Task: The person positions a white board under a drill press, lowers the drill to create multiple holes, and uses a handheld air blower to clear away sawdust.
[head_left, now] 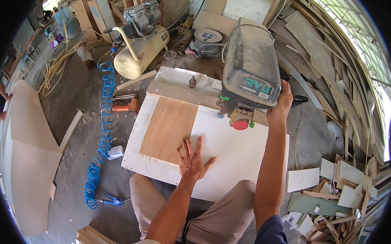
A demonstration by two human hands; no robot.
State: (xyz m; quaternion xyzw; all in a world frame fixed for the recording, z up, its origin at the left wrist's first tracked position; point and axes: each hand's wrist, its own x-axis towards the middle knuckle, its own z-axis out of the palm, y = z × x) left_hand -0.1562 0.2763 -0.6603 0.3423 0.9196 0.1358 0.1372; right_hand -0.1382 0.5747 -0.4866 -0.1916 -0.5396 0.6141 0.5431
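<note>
1. The white table (229,153) carries the work; a judgement: its bare top wants to stay free of offcuts so the sheet lies flat with no rocking.
2. The drill press (251,68), dusty and grey, stands at the far side of the table with its head reaching over the white top. Its red knob (240,125) and the small green button (251,124) beside it face the person.
3. The plywood sheet (169,129) lies flat on the table, left of the press head and just short of it. To drill cleanly, it would need to sit squarely under the head, pressed down hard.
4. The left hand (193,160) rests open, fingers spread, palm down on the white top, its fingertips at the near corner of the sheet. Flat pressure like this is a sound hold, provided the fingers stay well clear of the head.
5. The right hand (281,105) is closed around the right side of the press head; what it grips is hidden. A slow, steady pull would serve best.
6. On the floor to the left lie a blue coiled hose (102,131) and an orange tool (125,106).
</note>
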